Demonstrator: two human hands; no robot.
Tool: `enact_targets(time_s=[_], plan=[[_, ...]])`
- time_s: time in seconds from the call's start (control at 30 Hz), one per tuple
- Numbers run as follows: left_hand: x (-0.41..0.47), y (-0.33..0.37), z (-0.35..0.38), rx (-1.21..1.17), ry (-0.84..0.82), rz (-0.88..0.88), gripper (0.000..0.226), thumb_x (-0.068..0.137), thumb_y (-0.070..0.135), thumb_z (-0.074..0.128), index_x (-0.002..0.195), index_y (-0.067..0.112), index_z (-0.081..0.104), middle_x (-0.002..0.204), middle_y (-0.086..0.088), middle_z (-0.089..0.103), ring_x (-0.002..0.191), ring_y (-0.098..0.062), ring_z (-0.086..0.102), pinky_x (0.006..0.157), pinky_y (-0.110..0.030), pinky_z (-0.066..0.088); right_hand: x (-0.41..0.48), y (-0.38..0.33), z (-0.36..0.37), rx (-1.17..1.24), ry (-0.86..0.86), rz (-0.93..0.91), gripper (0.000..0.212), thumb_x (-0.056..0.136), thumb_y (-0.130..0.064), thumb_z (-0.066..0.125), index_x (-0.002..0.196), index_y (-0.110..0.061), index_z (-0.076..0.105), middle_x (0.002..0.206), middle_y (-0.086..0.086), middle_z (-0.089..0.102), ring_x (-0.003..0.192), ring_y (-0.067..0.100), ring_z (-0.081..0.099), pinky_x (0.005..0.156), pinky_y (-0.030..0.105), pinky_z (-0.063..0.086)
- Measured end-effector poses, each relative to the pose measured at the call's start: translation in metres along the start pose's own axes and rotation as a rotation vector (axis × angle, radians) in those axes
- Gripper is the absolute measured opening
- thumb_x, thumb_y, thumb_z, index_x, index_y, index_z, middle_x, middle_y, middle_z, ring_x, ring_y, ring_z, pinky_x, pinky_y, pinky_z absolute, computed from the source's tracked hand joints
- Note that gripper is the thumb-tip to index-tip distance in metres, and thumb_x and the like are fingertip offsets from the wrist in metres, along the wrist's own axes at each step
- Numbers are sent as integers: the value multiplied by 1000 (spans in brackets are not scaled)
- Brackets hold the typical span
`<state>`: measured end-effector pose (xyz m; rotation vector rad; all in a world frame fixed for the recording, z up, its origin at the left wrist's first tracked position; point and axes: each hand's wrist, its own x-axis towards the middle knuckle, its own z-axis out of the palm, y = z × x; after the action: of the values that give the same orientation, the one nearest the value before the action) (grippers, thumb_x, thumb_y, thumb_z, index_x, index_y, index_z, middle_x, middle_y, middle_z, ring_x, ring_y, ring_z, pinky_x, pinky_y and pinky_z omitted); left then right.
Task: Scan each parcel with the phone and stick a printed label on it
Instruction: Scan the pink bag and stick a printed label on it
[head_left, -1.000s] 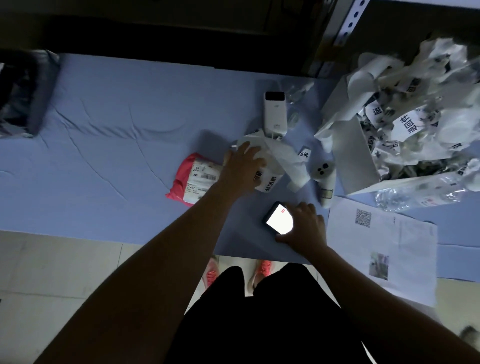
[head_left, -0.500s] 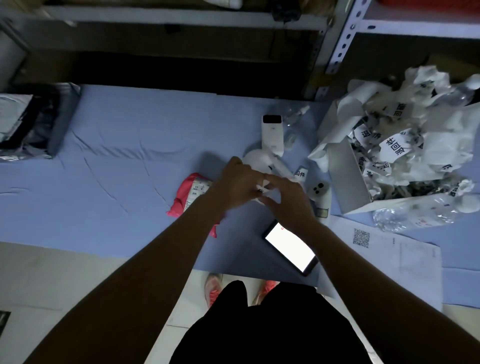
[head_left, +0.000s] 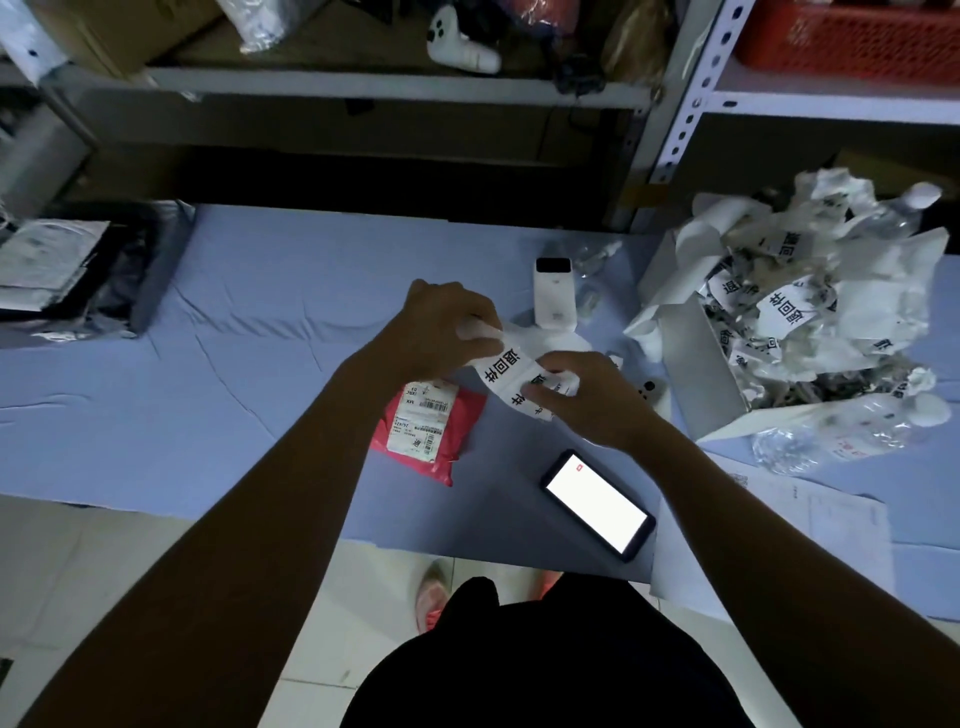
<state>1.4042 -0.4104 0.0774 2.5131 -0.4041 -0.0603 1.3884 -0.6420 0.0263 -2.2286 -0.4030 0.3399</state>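
A strip of white printed labels (head_left: 506, 371) with black characters stretches between my hands above the blue table (head_left: 249, 364). My left hand (head_left: 441, 327) grips the roll end of the strip. My right hand (head_left: 582, 397) pinches the strip's free end. Below my left wrist lies a red parcel (head_left: 431, 434) with a white shipping label. The phone (head_left: 597, 504) lies face up near the table's front edge, its screen lit white, with no hand on it.
A white label printer (head_left: 555, 299) stands behind my hands. An open white box (head_left: 696, 374) at the right overflows with crumpled label backing, with plastic bottles (head_left: 841, 436) beside it. Printed sheets (head_left: 831, 535) lie at the front right. Dark parcels (head_left: 67, 270) sit far left. Shelving stands behind.
My right hand left the phone on the table and joined the left at the label roll. Both hands then lifted the strip and pulled it out between them.
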Motion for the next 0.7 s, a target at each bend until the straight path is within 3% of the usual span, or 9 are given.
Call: enact_targets(time_s=[0.03,0.1,0.2,0.3,0.37,0.43,0.5,0.6,0.7], plan=[[0,4,-3,7,20,-4,19,88,27,75,103,16,74,103,8,66,89,-1,44,90,-18,20,1,-6,3,57,36,-19,23,90,-22,76,100,-1,71,110,7,76,91,10,70,81,27,57],[0,8,-9,53,124,-11,34,83,30,80,115,18,71,114,1,65,108,-16,49,93,-27,20,3,-15,5,188,112,2,19,92,-18,74,89,0,69,95,2,77,84,12,71,71,28,57],[-3,11,-9,57,320,-1,46,79,35,83,121,20,70,121,-2,60,121,-20,48,99,-31,24,3,-20,5,400,157,51,7,94,-14,71,91,-21,74,90,-10,78,84,6,73,72,25,59],[-13,18,3,-126,223,49,35,83,34,81,112,16,75,117,0,68,114,-16,58,103,-48,38,2,-27,5,501,170,21,15,95,-10,70,103,-22,73,93,-9,78,88,8,74,76,22,57],[-18,21,14,-107,187,52,35,84,35,79,114,18,75,125,2,68,122,-14,57,104,-54,33,1,-29,7,496,175,7,12,96,-12,69,106,-17,73,92,-8,78,87,9,74,76,21,56],[-21,21,19,-17,243,83,40,86,36,77,123,20,71,139,1,60,130,-17,52,107,-53,29,-1,-32,7,551,182,36,12,99,-11,65,106,-15,74,92,-8,78,87,7,74,77,19,55],[-22,20,21,125,369,122,53,86,34,77,134,19,63,150,-5,49,136,-23,45,110,-41,27,-2,-33,8,583,193,77,14,101,-11,61,104,-15,74,95,-3,78,91,10,73,83,25,57],[-24,20,22,174,600,125,46,81,25,79,125,17,66,135,-10,57,123,-27,51,104,-33,31,-3,-36,9,604,237,118,13,101,-12,62,102,-10,75,98,5,77,93,16,73,91,35,59],[-24,24,27,117,457,250,17,82,22,80,96,12,77,96,-7,69,90,-24,61,78,-47,49,-5,-38,9,608,283,99,17,99,-10,63,103,2,75,96,14,77,88,17,73,87,34,58]])
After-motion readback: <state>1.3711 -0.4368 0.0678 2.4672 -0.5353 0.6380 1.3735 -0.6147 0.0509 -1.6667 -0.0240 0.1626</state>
